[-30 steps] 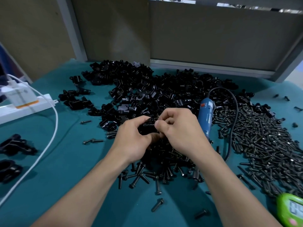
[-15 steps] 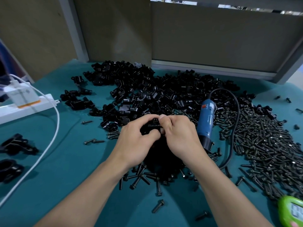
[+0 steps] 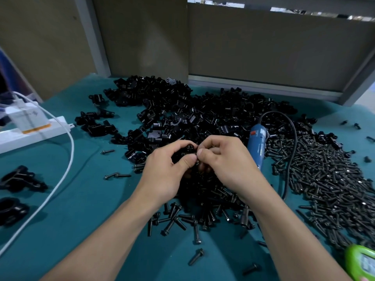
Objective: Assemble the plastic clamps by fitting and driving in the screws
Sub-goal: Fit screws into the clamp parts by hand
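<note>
Looking down from my head, both my hands meet over the middle of the teal-covered bench (image 3: pixel 81 199). My left hand (image 3: pixel 166 171) is curled round a black plastic clamp (image 3: pixel 185 151), thumb under it and fingers over the top, so that only its upper part and a round threaded hole show between them. My right hand (image 3: pixel 229 165) is also curled, its thumb and forefinger pinching at the right end of that same clamp, thumb tip against thumb tip. Whether a screw sits in that pinch I cannot tell, for my fingertips cover the spot. The clamp is held above a scatter of loose black screws (image 3: pixel 203 211) that lies under my wrists and spreads toward me. Beyond my hands a broad heap of unassembled clamp parts (image 3: pixel 182 110) runs back to the grey wall panels (image 3: pixel 263 47). Just beside my right hand lies a blue electric screwdriver (image 3: pixel 257 145), its tip toward me, and its black cord (image 3: pixel 293 151) loops over a much larger heap of screws (image 3: pixel 324 179) on the right. At the lower right corner a green device (image 3: pixel 363 262) is cut off by the edge. On the left a white power strip (image 3: pixel 34 132) carries a plugged-in charger, and a white cable (image 3: pixel 68 165) curves from it toward me, past two clamps (image 3: pixel 18 179) set apart near the left edge.
</note>
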Motion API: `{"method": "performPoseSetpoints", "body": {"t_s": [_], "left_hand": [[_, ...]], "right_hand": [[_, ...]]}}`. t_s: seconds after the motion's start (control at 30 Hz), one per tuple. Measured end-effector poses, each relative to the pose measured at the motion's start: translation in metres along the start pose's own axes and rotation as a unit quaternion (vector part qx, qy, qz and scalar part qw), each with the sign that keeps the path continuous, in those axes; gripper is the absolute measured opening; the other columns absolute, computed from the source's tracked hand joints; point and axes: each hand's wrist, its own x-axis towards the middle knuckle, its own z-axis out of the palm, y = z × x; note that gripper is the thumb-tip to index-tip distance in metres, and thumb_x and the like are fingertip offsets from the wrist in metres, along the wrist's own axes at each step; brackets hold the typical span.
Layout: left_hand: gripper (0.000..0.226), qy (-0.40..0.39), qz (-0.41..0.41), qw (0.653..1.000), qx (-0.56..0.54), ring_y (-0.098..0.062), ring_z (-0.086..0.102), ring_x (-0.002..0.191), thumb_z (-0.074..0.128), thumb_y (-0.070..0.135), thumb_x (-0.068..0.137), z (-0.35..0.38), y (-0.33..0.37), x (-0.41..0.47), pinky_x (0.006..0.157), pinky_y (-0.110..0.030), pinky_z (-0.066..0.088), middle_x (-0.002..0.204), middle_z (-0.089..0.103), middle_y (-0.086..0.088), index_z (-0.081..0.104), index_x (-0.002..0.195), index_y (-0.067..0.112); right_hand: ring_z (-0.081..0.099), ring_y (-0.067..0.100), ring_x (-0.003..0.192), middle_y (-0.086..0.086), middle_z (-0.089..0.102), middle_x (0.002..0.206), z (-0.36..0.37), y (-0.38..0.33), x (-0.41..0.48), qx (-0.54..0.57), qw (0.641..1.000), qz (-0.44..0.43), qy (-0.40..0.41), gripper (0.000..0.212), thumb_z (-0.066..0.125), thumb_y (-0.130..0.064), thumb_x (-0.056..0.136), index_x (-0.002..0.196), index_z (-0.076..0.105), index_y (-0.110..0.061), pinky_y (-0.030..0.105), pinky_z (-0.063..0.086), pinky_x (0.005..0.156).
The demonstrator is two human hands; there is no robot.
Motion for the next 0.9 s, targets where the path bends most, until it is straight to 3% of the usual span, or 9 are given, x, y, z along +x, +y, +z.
{"method": "performPoseSetpoints", "body": {"t_s": [0.13,0.27,0.43,0.53,0.6,0.67,0.73,0.8,0.9], "left_hand": [[0.024,-0.032,-0.005,0.999,-0.022,-0.04,0.073,0.082,0.063,0.04,0.101,-0.001,-0.006,0.001,0.077,-0.049,0.062,0.09,0.079,0.008,0.067,0.121,0.053],[0.027,-0.031,0.014,0.999,-0.018,-0.009,0.072,0.069,0.063,0.03,0.103,-0.002,-0.008,0.001,0.066,-0.019,0.055,0.089,0.077,0.02,0.069,0.124,0.046],[0.03,-0.017,0.017,0.999,-0.033,-0.032,0.076,0.082,0.068,0.021,0.1,-0.002,-0.009,0.002,0.082,-0.047,0.061,0.094,0.08,0.004,0.072,0.118,0.045],[0.033,-0.014,0.03,0.999,-0.027,-0.045,0.072,0.087,0.069,0.023,0.099,-0.003,-0.004,0.0,0.083,-0.059,0.058,0.095,0.08,-0.006,0.071,0.115,0.051],[0.038,-0.01,0.044,0.999,-0.019,-0.04,0.07,0.078,0.069,0.026,0.099,-0.004,-0.004,0.0,0.08,-0.054,0.057,0.097,0.078,-0.011,0.067,0.111,0.061],[0.046,-0.01,0.048,0.999,-0.017,-0.022,0.059,0.077,0.069,0.028,0.098,-0.003,-0.004,-0.001,0.071,-0.038,0.054,0.095,0.078,-0.014,0.062,0.104,0.073],[0.048,-0.006,0.044,0.999,-0.009,-0.016,0.052,0.081,0.069,0.026,0.098,-0.001,-0.005,0.0,0.067,-0.017,0.048,0.085,0.075,0.0,0.059,0.101,0.074],[0.043,0.003,0.039,0.999,0.002,-0.012,0.054,0.078,0.069,0.023,0.099,0.001,-0.005,-0.002,0.069,-0.003,0.047,0.084,0.071,0.017,0.062,0.114,0.062],[0.036,0.004,0.018,1.0,0.004,-0.008,0.07,0.078,0.066,0.02,0.1,0.002,-0.004,-0.001,0.076,-0.019,0.058,0.099,0.079,0.014,0.068,0.131,0.038]], "right_hand": [[0.054,0.019,0.054,0.002,0.073,0.066,0.0,0.003,0.0,0.032,0.999,0.001,0.023,0.019,0.067,-0.023,0.1,0.081,0.07,-0.023,0.033,0.045,0.054],[0.047,0.012,0.046,-0.002,0.074,0.065,-0.002,0.005,0.0,0.035,0.999,-0.005,0.023,0.02,0.065,-0.02,0.1,0.081,0.068,-0.019,0.023,0.039,0.044],[0.039,0.002,0.037,-0.001,0.07,0.06,0.006,0.005,-0.003,0.047,0.998,-0.008,0.034,0.024,0.063,-0.02,0.101,0.077,0.066,-0.017,0.015,0.031,0.04],[0.04,0.002,0.039,-0.003,0.061,0.054,0.011,0.005,-0.003,0.033,0.998,-0.002,0.053,0.033,0.06,-0.027,0.103,0.071,0.063,-0.019,0.017,0.032,0.041],[0.039,0.005,0.042,-0.006,0.053,0.051,0.014,0.004,-0.003,0.004,0.998,0.001,0.062,0.039,0.057,-0.033,0.104,0.07,0.061,-0.015,0.022,0.032,0.043],[0.035,0.006,0.04,-0.01,0.044,0.046,0.015,0.003,-0.003,-0.016,0.997,0.007,0.07,0.046,0.053,-0.037,0.105,0.065,0.058,-0.015,0.021,0.029,0.043],[0.035,0.007,0.037,-0.011,0.04,0.04,0.014,0.002,-0.003,-0.028,0.997,0.014,0.071,0.053,0.051,-0.04,0.105,0.056,0.054,-0.021,0.018,0.026,0.039],[0.037,0.007,0.037,-0.011,0.041,0.04,0.014,0.001,-0.005,-0.034,0.997,0.01,0.072,0.055,0.05,-0.043,0.106,0.055,0.051,-0.021,0.017,0.03,0.039],[0.047,0.004,0.041,-0.01,0.058,0.048,0.009,-0.002,-0.006,-0.046,0.996,-0.017,0.071,0.044,0.054,-0.04,0.104,0.063,0.057,-0.025,0.014,0.034,0.043]]}}
